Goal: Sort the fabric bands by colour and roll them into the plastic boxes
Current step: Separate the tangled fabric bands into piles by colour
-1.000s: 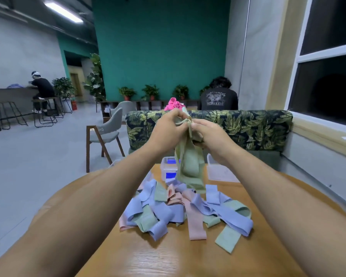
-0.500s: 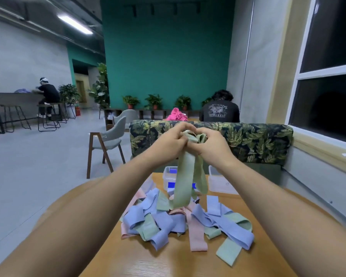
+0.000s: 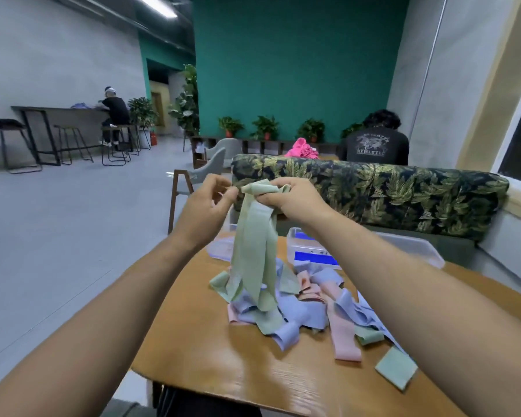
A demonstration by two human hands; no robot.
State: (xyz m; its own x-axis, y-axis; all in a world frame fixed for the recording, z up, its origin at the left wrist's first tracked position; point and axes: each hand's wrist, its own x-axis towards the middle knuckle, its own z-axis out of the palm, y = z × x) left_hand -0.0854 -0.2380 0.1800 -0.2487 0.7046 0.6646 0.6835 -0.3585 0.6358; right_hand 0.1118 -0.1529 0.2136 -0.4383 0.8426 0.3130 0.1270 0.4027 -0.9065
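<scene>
Half a second ago both hands pinched the green band (image 3: pixel 254 245) together; now the left hand (image 3: pixel 206 206) has come off it, fingers loosely curled on nothing, just beside the fabric. The right hand (image 3: pixel 292 200) keeps the top bunched in closed fingers, and the band hangs onto the pile of bands (image 3: pixel 301 308) on the table (image 3: pixel 223 365), before the plastic boxes (image 3: pixel 409 246).
</scene>
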